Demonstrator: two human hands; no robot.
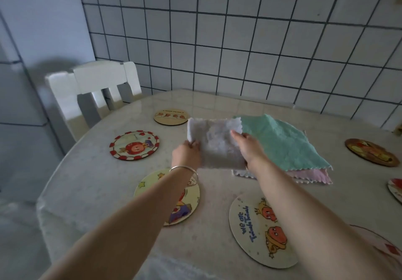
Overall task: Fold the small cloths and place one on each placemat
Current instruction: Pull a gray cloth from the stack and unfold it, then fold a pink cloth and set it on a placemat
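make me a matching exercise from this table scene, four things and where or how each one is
Things:
1. white cloth
2. green cloth
3. pink cloth
4. red-rimmed placemat

States:
A. under the green cloth in the stack
B. bare, on the table near the chair
C. held up in both hands
D. top of the stack on the table

Pairs: 1-C, 2-D, 3-A, 4-B
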